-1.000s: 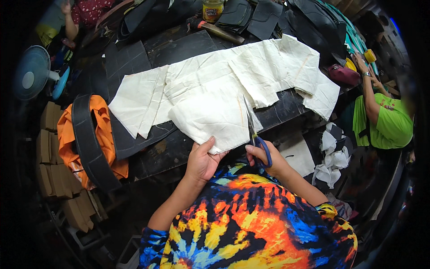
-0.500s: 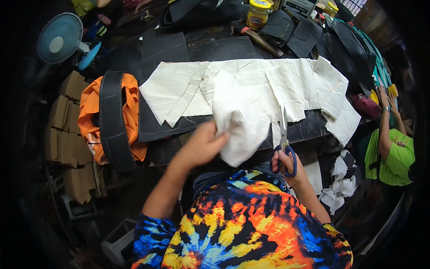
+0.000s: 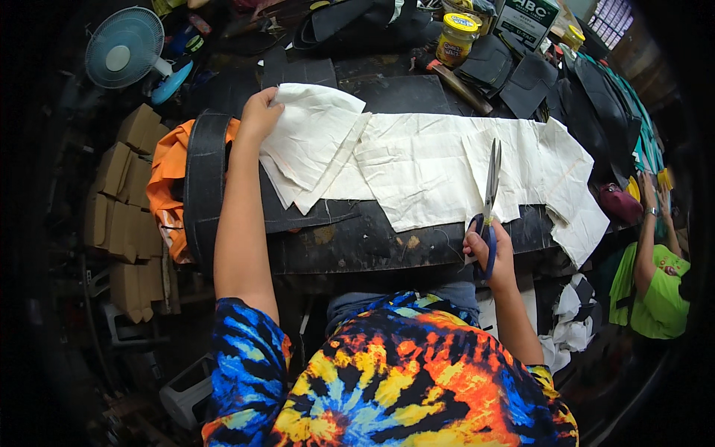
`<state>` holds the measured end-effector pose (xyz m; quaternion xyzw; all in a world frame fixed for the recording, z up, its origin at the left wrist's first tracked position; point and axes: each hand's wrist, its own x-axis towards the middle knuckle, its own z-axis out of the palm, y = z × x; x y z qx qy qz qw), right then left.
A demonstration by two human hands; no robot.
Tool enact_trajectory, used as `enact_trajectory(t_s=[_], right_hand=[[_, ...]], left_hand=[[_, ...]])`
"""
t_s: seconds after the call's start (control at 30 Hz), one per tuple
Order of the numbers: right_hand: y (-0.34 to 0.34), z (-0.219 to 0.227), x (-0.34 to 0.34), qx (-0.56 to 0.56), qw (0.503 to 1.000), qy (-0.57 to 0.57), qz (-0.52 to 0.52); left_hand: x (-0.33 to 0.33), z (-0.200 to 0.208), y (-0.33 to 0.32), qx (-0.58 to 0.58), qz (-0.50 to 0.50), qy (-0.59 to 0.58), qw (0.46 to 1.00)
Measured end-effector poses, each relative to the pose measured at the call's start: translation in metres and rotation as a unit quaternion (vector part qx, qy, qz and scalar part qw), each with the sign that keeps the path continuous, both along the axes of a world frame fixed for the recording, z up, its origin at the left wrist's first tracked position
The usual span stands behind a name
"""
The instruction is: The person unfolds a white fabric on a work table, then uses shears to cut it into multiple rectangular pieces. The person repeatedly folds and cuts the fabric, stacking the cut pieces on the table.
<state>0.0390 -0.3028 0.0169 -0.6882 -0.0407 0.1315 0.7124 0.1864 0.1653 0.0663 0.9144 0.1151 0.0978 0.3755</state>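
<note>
My left hand reaches far forward to the left and pinches the upper corner of a white cloth piece, which is partly lifted and folded. My right hand grips blue-handled scissors, fingers in the loops. Their blades point away from me, nearly together, above the right part of the cloth. More white cloth pieces lie creased and overlapping across the dark table. An orange fabric item with a black band sits to the left of the cloth, partly behind my left forearm.
Black sheet pieces, a yellow-lidded jar and a wooden-handled tool lie at the back. A fan stands far left, above cardboard boxes. A person in a green shirt works at the right. White scraps hang below the table edge.
My left hand has moved forward and left, from the near edge to the far left corner of the cloth. The bunched white piece now lies flatter. The scissors stay in my right hand.
</note>
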Motion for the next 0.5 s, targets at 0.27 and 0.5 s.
enact_trajectory(t_s=[0.27,0.5], right_hand=[[-0.002,-0.009,0.004,0.043,0.999,0.008,0.0],[-0.003,-0.006,0.004,0.043,0.999,0.012,0.011]], left_hand=[[-0.026,0.086,0.0,-0.232,-0.156,0.018,0.96],[0.004,0.017,0.021,0.068,-0.06,0.101,0.991]])
